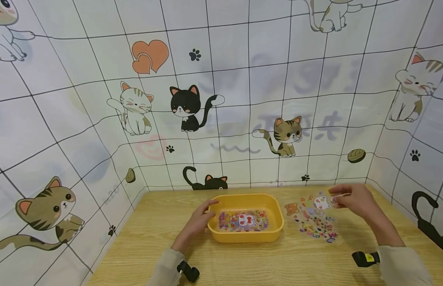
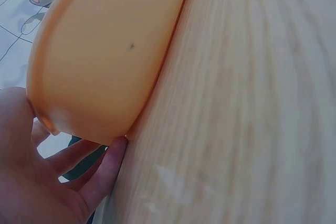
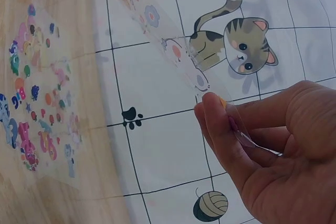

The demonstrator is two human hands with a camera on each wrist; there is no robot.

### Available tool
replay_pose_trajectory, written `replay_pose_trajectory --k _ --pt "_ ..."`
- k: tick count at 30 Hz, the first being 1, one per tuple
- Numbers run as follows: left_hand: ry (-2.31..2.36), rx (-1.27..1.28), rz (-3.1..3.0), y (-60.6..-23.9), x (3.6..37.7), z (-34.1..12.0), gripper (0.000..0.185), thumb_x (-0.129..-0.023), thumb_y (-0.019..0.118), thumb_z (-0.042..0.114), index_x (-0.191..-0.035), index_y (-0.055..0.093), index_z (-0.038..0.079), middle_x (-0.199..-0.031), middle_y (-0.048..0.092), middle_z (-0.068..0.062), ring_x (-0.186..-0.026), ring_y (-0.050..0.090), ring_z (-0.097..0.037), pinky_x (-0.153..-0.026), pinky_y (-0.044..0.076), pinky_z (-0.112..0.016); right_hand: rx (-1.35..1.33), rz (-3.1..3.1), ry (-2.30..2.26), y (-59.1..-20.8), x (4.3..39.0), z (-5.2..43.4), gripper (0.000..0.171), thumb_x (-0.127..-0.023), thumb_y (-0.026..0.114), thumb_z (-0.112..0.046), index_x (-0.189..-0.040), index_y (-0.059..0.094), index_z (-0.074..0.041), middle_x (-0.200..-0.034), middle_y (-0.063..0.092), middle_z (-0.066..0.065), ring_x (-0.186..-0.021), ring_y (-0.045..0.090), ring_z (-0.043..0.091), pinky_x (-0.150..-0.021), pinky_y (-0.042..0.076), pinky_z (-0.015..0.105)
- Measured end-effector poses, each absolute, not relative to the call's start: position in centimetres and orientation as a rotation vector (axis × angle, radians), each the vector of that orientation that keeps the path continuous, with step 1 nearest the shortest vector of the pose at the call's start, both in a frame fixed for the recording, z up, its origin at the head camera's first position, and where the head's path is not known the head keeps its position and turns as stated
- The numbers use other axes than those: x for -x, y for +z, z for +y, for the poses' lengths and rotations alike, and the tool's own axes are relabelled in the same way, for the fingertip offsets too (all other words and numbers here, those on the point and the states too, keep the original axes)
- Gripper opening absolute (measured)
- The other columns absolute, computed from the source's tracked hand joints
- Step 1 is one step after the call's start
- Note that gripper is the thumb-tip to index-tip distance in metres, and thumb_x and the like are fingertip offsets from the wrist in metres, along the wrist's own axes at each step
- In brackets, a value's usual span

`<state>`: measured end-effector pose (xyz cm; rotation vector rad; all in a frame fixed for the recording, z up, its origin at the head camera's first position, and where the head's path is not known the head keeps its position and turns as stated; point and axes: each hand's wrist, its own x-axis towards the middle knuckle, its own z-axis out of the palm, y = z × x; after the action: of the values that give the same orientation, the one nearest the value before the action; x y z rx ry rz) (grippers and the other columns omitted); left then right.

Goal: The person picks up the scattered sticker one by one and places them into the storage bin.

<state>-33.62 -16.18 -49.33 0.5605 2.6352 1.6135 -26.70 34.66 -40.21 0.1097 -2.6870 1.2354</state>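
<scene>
— What's on the table?

— A rounded-corner yellow plastic tub (image 1: 245, 236) sits mid-table on a pale wood-grain tabletop (image 1: 271, 262). Inside it lies a clear sheet of small, bright stickers (image 1: 243, 221) with a white cartoon figure at its centre.

— And the left hand?

— The left hand (image 1: 197, 222) is against the tub's left end, thumb hooked over the rim, fingers curled beneath the smooth, matte wall. The wrist view shows fingertips (image 2: 107, 169) tucked where the tub's curved underside meets the wood.

— The right?

— The right hand (image 1: 354, 200), well to the right of the tub, pinches the far corner of a second transparent sticker sheet (image 1: 314, 220) between thumb and fingers, lifting that edge. The glossy film (image 3: 47, 108) curves up from the table, its near part lying flat; tiny multicoloured shapes dot it, plus a brown bear near the tub.

— Surroundings?

— A soft, grid-printed cloth backdrop (image 1: 243, 99) patterned with cartoon cats, paw prints and hearts wraps three sides.
</scene>
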Motion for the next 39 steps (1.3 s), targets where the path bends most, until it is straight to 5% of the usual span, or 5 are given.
replay_pose_trajectory --k 14,26,39 --pt "1.594 -0.579 2.633 -49.3 33.6 -16.3 0.044 -0.102 0.053 0.017 -0.146 0.057 0.015 -0.163 0.041 -0.018 -0.149 0.038 -0.047 -0.111 0.045 -0.059 -0.103 -2.655 1.228 -38.8 25.7 33.4 0.037 -0.097 0.066 -0.004 -0.127 0.062 0.017 -0.121 0.065 0.038 -0.073 0.071 0.004 -0.068 0.061 0.024" --pt "1.623 -0.549 2.576 -49.2 33.5 -16.2 0.044 -0.104 0.052 0.018 -0.148 0.056 0.017 -0.166 0.034 -0.021 -0.133 0.055 -0.045 -0.088 0.06 -0.042 -0.129 -2.635 1.16 -37.4 24.9 32.8 0.038 -0.099 0.067 -0.011 -0.129 0.064 0.011 -0.124 0.066 0.037 -0.074 0.073 0.009 -0.067 0.058 0.024" --pt "1.623 -0.561 2.608 -49.1 33.3 -16.2 0.044 -0.102 0.053 0.016 -0.146 0.057 0.014 -0.163 0.039 -0.02 -0.141 0.047 -0.047 -0.101 0.054 -0.052 -0.079 -2.639 1.052 -36.1 24.2 32.1 0.037 -0.098 0.068 -0.017 -0.128 0.067 0.006 -0.109 0.075 0.027 -0.07 0.07 0.004 -0.064 0.051 0.025"
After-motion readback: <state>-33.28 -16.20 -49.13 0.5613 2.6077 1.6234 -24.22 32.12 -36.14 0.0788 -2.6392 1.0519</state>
